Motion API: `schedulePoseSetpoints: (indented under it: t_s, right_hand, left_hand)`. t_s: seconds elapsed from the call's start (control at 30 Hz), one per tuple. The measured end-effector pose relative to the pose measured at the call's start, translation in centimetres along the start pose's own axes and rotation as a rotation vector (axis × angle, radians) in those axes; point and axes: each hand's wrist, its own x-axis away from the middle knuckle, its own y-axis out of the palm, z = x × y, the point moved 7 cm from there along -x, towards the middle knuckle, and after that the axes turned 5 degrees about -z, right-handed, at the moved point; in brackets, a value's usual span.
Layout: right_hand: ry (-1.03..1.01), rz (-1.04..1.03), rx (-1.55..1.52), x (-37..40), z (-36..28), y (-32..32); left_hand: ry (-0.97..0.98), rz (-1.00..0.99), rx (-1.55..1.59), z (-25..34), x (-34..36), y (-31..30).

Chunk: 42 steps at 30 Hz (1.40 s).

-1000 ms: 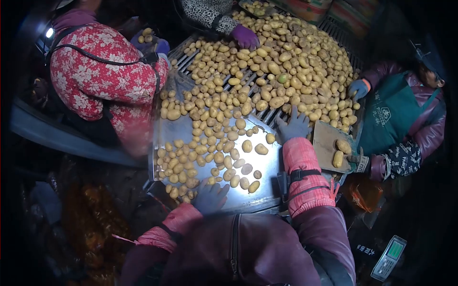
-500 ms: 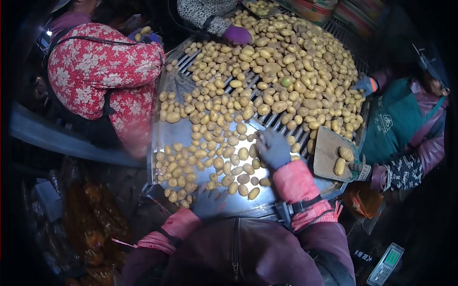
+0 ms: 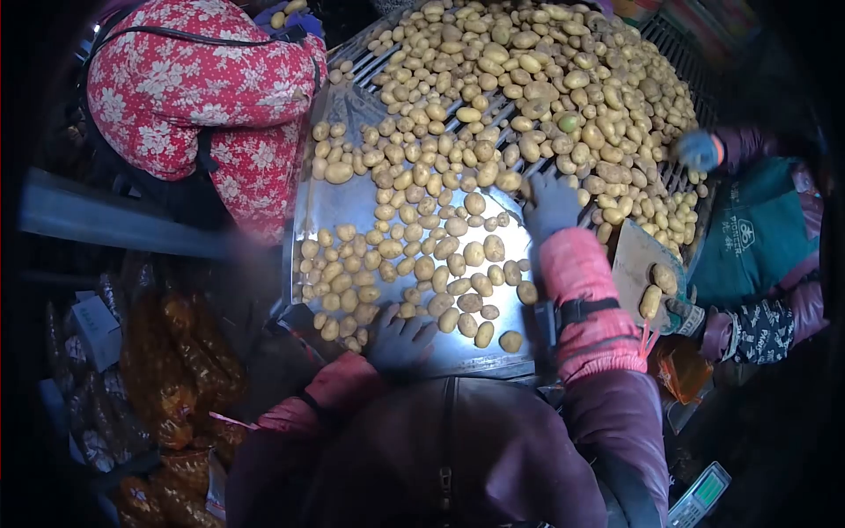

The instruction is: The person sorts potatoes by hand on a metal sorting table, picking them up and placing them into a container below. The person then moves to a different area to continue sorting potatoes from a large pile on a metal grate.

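My left hand (image 3: 402, 340), in a grey-blue glove, lies with fingers spread on the near part of the metal tray (image 3: 414, 356), beside a cluster of small potatoes (image 3: 339, 290). My right hand (image 3: 553, 207), gloved alike, reaches to where the tray meets the slatted rack (image 3: 509, 132). Its fingers are stretched out against the edge of the large potato pile (image 3: 607, 132), and I see nothing held in them. Loose potatoes (image 3: 458, 264) are scattered over the tray between my two hands.
On the right, a co-worker's gloved hand (image 3: 700, 151) is at the pile; a scoop (image 3: 638, 268) carrying potatoes is near their other hand. A person in red floral clothing (image 3: 194, 88) is at the left. Filled net bags (image 3: 180, 370) stand lower left, a digital scale (image 3: 701, 495) lower right.
My right hand has moved forward from the loose potatoes on the tray to the rack's edge. My left hand stays at the near edge. The camera view has shifted.
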Motion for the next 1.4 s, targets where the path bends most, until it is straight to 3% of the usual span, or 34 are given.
schedulePoseSetpoints:
  t_s: [0.07, 0.13, 0.17, 0.2, 0.27, 0.3, 0.33, 0.43, 0.47, 0.5, 0.53, 0.6, 0.67, 0.8, 0.83, 0.9, 0.97, 1.07, 1.1, 1.13, 1.2, 1.27, 1.4]
  right_hand:
    - [-0.148, 0.145, 0.055, 3.2, -2.5, 0.5]
    - [-0.165, -0.114, -0.051, 5.0, -4.3, 1.1]
    - [-0.171, -0.006, -0.24, 6.9, -4.8, 0.1]
    - [-0.183, 0.109, -0.428, 8.7, -5.3, -0.8]
    - [-0.102, -0.003, -0.725, 11.0, -6.8, -2.2]
    - [-0.123, 0.025, -0.861, 12.1, -7.7, -1.3]
    - [-0.145, 0.055, -0.998, 13.1, -8.3, -0.4]
    - [-0.442, -0.296, -1.077, 15.5, -11.4, -5.6]
    - [-0.557, -0.178, -1.036, 16.3, -11.2, -6.8]
    - [-0.503, -0.021, -0.969, 16.4, -9.6, -7.2]
    - [-0.452, 0.133, -0.896, 16.4, -7.6, -7.1]
    - [-0.083, 0.282, -0.562, 16.9, -2.9, -4.5]
    - [0.102, 0.445, -0.283, 18.1, 1.1, -2.8]
    - [0.271, 0.421, -0.188, 16.6, 4.6, 1.3]
    - [0.35, 0.314, -0.265, 15.8, 5.4, 1.3]
    - [0.389, 0.393, -0.376, 14.0, 8.4, 3.6]
    - [0.38, 0.464, -0.28, 12.8, 10.0, 5.7]
    - [0.388, 0.266, -0.469, 13.8, 8.1, 3.2]
    - [0.386, 0.431, -0.405, 14.2, 7.9, 4.9]
    - [0.389, 0.436, -0.332, 15.1, 6.5, 3.5]
    - [0.412, 0.246, -0.335, 15.6, 4.8, 2.0]
    - [0.222, 0.25, -0.409, 16.0, 1.4, 2.2]
    - [0.052, 0.188, -0.722, 17.0, -2.3, 2.1]
  left_hand:
    - [-0.001, -0.038, 0.047, -0.1, 0.1, 0.5]
    - [-0.074, -0.054, 0.173, -0.7, -0.2, -0.4]
    - [-0.107, -0.067, 0.239, -1.0, -0.3, -1.0]
    - [-0.233, -0.087, 0.547, -2.0, -0.3, -1.0]
    - [-0.503, -0.138, 1.161, -3.3, 0.2, -0.5]
    - [-0.626, -0.201, 1.639, -3.1, -0.5, -0.7]
    - [-0.7, -0.242, 1.767, -2.7, -1.4, -1.8]
    - [-0.85, -0.336, 2.093, -1.1, -2.6, -2.6]
    - [-0.855, -0.345, 2.174, -0.8, -1.8, -1.2]
    - [-0.861, -0.351, 2.258, -0.6, -1.2, 0.0]
    - [-0.785, -0.393, 2.304, -0.4, -0.9, 0.7]
    - [-0.637, -0.474, 2.392, -0.2, -0.3, 1.5]
    - [-0.675, -0.458, 2.322, -0.2, -0.4, 1.3]
    - [-0.538, -0.468, 2.171, -0.8, -0.9, 1.7]
    - [-0.599, -0.49, 2.2, -0.7, -0.8, 1.6]
    - [-0.711, -0.532, 2.256, -0.4, -0.8, 1.2]
    - [-0.677, -0.553, 2.244, -0.5, -0.8, 0.8]
    - [-0.665, -0.556, 2.209, -0.6, -0.7, 0.6]
    - [-0.664, -0.551, 2.197, -0.6, -0.9, 0.6]
    - [-0.68, -0.545, 2.191, -0.6, -1.0, 0.7]
    - [-0.718, -0.534, 2.171, -0.8, -1.1, 0.5]
    - [-0.732, -0.483, 1.963, -1.3, -0.9, 0.3]
    - [-1.022, -0.485, 2.131, -0.9, -1.9, -0.2]
